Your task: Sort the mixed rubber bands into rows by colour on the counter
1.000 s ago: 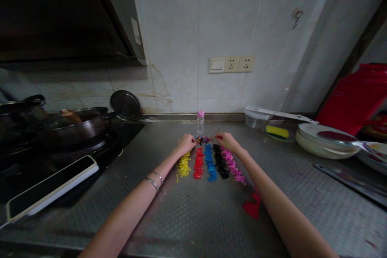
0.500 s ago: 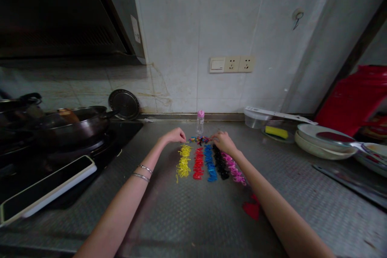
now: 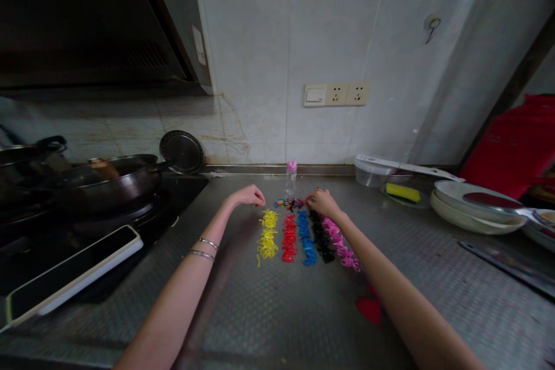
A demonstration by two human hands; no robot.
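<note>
Small loops like rubber bands lie sorted by colour in rows: yellow bands (image 3: 268, 235), red bands (image 3: 289, 238), blue bands (image 3: 306, 238), black bands (image 3: 322, 237) and pink bands (image 3: 342, 244). Behind the rows is a mixed-colour pile of bands (image 3: 289, 204). My left hand (image 3: 250, 195) is closed in a pinch just left of that pile, above the yellow row; anything in its fingertips is too small to make out. At the pile's right end, my right hand (image 3: 323, 203) has its fingers bent together, their tips partly hidden.
A clear bottle with a pink cap (image 3: 291, 176) stands behind the pile. On the left are a phone-like device (image 3: 73, 272) and a pan (image 3: 117, 185) on the stove. To the right lie a yellow sponge (image 3: 402, 192), bowls (image 3: 472, 214) and a knife (image 3: 507, 266). A red piece (image 3: 368, 309) lies near my right forearm.
My left hand has drawn slightly left, away from the mixed pile. The right hand stays at the pile's right end. The whole view has shifted a little.
</note>
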